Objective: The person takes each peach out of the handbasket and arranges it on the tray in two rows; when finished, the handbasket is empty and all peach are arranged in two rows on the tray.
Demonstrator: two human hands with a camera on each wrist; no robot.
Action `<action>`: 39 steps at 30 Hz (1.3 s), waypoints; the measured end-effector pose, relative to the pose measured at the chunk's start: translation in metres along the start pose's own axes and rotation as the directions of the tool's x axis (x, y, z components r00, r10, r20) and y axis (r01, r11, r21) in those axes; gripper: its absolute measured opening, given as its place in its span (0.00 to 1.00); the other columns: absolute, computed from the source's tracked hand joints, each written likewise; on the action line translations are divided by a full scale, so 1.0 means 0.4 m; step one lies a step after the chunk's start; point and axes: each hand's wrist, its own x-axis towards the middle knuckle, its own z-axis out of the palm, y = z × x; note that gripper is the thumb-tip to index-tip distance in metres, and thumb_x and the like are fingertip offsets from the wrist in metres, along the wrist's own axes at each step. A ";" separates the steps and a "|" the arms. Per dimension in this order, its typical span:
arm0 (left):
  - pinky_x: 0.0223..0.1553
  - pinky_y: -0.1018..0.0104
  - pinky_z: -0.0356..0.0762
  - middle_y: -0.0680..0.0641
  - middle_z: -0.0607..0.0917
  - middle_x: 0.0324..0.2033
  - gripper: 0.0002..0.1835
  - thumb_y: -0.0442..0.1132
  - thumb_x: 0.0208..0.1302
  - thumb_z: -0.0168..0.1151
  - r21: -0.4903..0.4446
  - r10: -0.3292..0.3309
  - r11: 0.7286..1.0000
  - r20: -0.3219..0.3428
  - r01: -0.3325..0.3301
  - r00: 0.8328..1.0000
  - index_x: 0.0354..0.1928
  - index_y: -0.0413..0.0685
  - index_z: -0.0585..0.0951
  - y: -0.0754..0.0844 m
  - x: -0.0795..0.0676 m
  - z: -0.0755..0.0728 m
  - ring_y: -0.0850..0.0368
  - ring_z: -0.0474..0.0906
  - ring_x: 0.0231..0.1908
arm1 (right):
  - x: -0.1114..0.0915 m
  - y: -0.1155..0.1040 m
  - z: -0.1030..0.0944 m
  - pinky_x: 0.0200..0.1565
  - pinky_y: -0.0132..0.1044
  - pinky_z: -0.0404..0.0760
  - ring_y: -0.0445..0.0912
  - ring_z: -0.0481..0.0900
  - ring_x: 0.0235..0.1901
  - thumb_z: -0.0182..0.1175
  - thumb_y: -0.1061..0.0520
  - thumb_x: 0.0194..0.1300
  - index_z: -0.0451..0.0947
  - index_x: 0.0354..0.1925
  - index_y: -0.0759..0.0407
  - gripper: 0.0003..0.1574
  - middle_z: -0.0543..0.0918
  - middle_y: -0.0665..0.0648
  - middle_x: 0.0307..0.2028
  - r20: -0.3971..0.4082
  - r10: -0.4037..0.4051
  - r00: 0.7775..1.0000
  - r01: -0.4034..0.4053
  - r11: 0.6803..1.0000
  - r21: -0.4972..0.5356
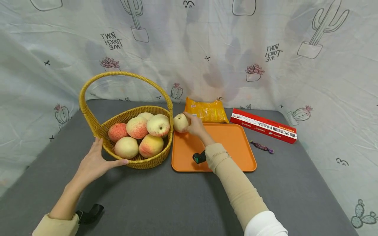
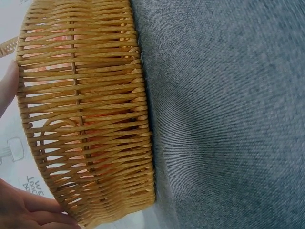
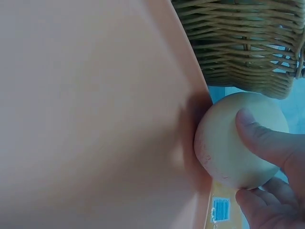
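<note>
A yellow wicker basket (image 1: 144, 163) with a tall arched handle stands on the left, with several peaches (image 1: 137, 127) inside. My left hand (image 1: 94, 163) rests against its near left side, thumb spread along the front rim and fingers straight at the left end. In the left wrist view, the thumb (image 2: 8, 86) and fingers touch the woven wall at two separate places. To the right of the basket, my right hand (image 1: 195, 126) grips a pale peach (image 1: 180, 123) between thumb and fingers. This peach is at the far left corner of an orange tray (image 1: 217, 147), close over its surface.
Behind the tray lies a yellow packet (image 1: 208, 110). A red pasta box (image 1: 262, 126) is at the back right, and a purple wrapped candy (image 1: 262, 147) lies right of the tray. The grey tabletop (image 1: 159, 200) ends at a printed curtain (image 1: 189, 59).
</note>
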 end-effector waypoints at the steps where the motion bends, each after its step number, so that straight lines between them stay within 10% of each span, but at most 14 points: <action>1: 0.58 0.24 0.49 0.24 0.31 0.70 0.71 0.66 0.51 0.68 -0.001 0.001 1.000 0.001 -0.001 1.000 0.72 0.29 0.31 0.000 0.000 0.001 0.24 0.35 0.69 | -0.001 -0.002 0.000 0.64 0.49 0.67 0.60 0.64 0.66 0.75 0.65 0.51 0.63 0.72 0.59 0.53 0.68 0.65 0.67 -0.002 0.006 1.000 -0.006 1.000 -0.003; 19: 0.58 0.25 0.49 0.24 0.31 0.70 0.71 0.67 0.52 0.68 0.000 0.006 1.000 0.004 -0.006 1.000 0.72 0.28 0.31 0.001 -0.001 0.005 0.24 0.34 0.69 | -0.030 0.002 0.006 0.58 0.42 0.75 0.56 0.73 0.61 0.73 0.57 0.56 0.70 0.65 0.68 0.41 0.75 0.65 0.61 -0.201 0.074 0.977 -0.010 0.953 0.302; 28: 0.58 0.24 0.49 0.24 0.31 0.70 0.71 0.67 0.52 0.68 -0.004 0.006 1.000 0.001 -0.006 1.000 0.72 0.28 0.31 -0.002 -0.002 0.006 0.24 0.34 0.69 | -0.114 -0.042 -0.004 0.55 0.37 0.77 0.60 0.79 0.53 0.71 0.64 0.56 0.78 0.54 0.72 0.27 0.82 0.68 0.51 -0.471 -0.111 0.875 0.331 0.847 0.417; 39: 0.57 0.24 0.49 0.24 0.30 0.70 0.71 0.67 0.52 0.68 -0.002 0.007 1.000 0.003 -0.007 1.000 0.72 0.29 0.31 -0.007 0.002 0.004 0.25 0.34 0.70 | -0.169 -0.101 0.026 0.54 0.34 0.77 0.57 0.80 0.52 0.74 0.66 0.50 0.78 0.53 0.73 0.31 0.82 0.68 0.50 -0.401 -0.557 0.727 0.639 0.763 0.099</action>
